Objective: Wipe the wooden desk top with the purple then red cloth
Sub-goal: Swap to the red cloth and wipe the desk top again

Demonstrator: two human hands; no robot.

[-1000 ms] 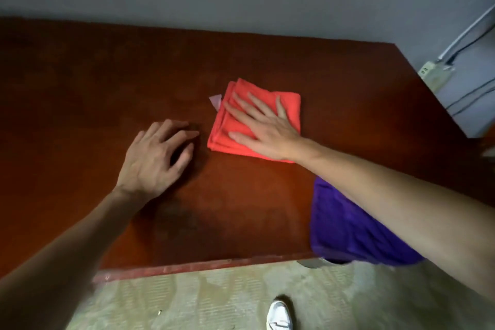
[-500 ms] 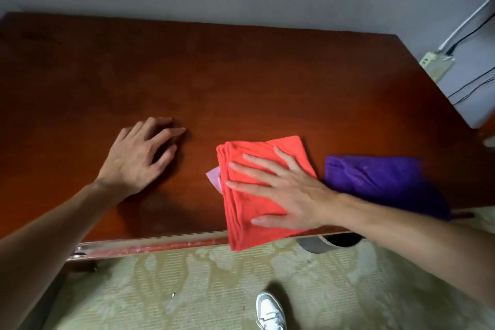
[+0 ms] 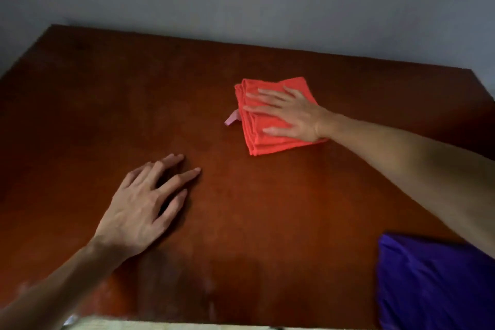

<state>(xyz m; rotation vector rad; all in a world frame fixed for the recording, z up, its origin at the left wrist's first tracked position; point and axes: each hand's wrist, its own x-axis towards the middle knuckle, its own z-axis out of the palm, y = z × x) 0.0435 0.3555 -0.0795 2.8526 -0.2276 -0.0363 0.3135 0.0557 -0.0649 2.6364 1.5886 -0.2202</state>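
The folded red cloth (image 3: 261, 130) lies on the wooden desk top (image 3: 241, 209), right of centre and towards the back. My right hand (image 3: 290, 115) presses flat on it with straight, spread fingers. A small pink tag (image 3: 231, 118) sticks out at the cloth's left edge. My left hand (image 3: 144, 203) rests palm down on the bare wood at front left, fingers loosely spread, holding nothing. The purple cloth (image 3: 434, 286) lies bunched at the desk's front right corner, partly under my right forearm.
A grey wall (image 3: 267, 2) runs along the back edge of the desk. A strip of pale floor (image 3: 187, 325) shows below the front edge. The desk's left and right edges are both in view.
My right hand has slid the red cloth from the front edge back towards the middle and rear of the desk. The left hand stays planted on the wood. The view has tilted up.
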